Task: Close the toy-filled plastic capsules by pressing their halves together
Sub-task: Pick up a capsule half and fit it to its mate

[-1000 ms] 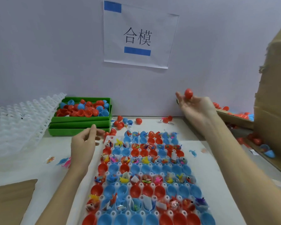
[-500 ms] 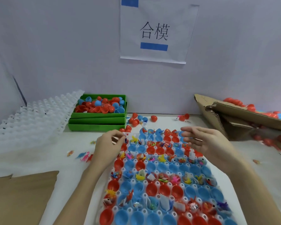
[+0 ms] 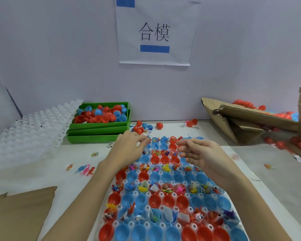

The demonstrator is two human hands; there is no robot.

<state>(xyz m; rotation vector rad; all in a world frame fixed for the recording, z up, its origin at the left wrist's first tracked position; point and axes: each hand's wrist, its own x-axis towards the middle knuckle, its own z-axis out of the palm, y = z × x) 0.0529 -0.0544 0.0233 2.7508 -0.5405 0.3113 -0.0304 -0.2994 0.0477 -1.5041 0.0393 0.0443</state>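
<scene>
- Nearest me, below both wrists, a white tray (image 3: 147,208) holds rows of red and blue capsule halves (image 3: 169,200), alternate rows carrying small toys.
- The right hand (image 3: 201,156) hovers over the tray's far rows, fingers loosely extended toward the left, grasping nothing.
- The left hand (image 3: 129,147) reaches over the tray's far left corner, fingertips curled down among the halves; I cannot tell whether it grips one.
- Left of that hand lie loose toy dinosaurs (image 3: 86,169).
- Beyond it, stacked green bins (image 3: 101,131) hold spare halves.
- Far right of the right hand sits a torn cardboard box (image 3: 247,122).
</scene>
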